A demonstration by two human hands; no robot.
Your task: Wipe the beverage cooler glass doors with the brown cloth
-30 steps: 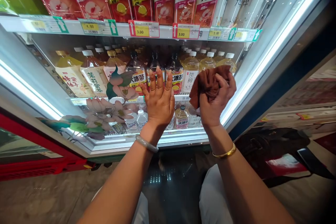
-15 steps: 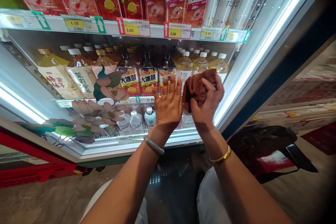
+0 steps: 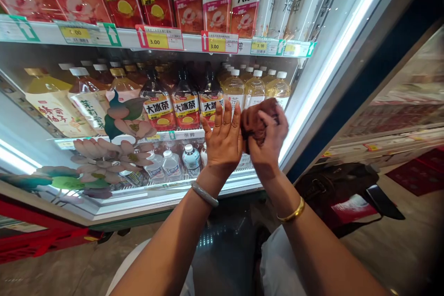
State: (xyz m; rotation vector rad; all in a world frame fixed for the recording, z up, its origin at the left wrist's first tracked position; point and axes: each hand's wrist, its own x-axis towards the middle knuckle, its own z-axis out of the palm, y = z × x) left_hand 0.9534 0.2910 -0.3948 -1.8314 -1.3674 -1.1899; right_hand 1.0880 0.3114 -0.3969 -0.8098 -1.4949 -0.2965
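Observation:
A crumpled brown cloth (image 3: pixel 255 122) is bunched in my right hand (image 3: pixel 269 141), whose fingers are curled round it. Close beside it, my left hand (image 3: pixel 224 141) lies flat against the glass door (image 3: pixel 194 159), fingers stretched out and upward, holding nothing. The left edge of the cloth comes right up to my left hand. Through the glass, bottles of dark iced tea (image 3: pixel 186 106) and pale tea (image 3: pixel 255 88) show behind my fingers. Flower decals (image 3: pixel 118 155) cover the lower left of the glass.
Drink cartons (image 3: pixel 217 0) fill the upper shelf above price tags (image 3: pixel 157 39). A dark blue door frame (image 3: pixel 322 134) slants along the right. On the floor are a dark bag (image 3: pixel 322 185) at right and a red crate (image 3: pixel 45 240) at left.
The cloth and my right hand have shifted slightly left and down, nearer my left hand. The fridge scene has slid left in view; my left hand keeps its flat pose.

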